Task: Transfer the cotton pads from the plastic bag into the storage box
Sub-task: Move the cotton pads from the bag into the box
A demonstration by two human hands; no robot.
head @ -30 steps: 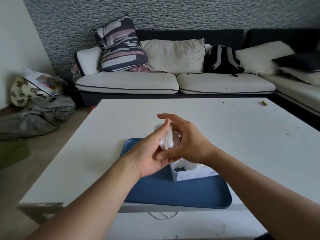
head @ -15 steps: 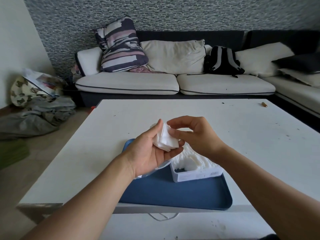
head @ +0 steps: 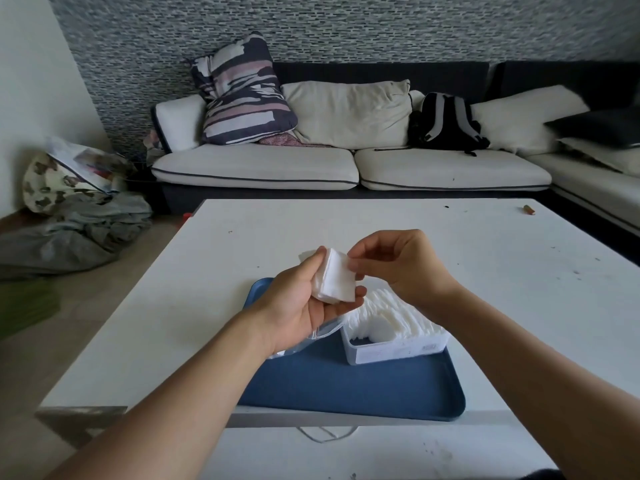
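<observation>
Head view shows your left hand (head: 298,299) raised above the blue tray (head: 363,389), palm up, its fingers (head: 358,292) curled under a small stack of white cotton pads (head: 334,278) with the thumb against the stack's left side. Your right hand (head: 398,265) meets it from the right, thumb and forefinger pinching the upper right corner of the top pad.

Below your right wrist, the white storage box (head: 398,348) stands on the tray's far right part, with more cotton pads (head: 384,320) heaped in it, rising above the rim. A clear plastic bag (head: 311,336) lies on the tray just left of the box, mostly hidden under your left wrist; whether it touches the box you cannot tell.

The tray sits at the near edge of the white tabletop (head: 173,306). A small brown object (head: 529,210) lies near the far right corner. Beyond stands a sofa (head: 259,164) carrying a dark backpack (head: 446,123).
</observation>
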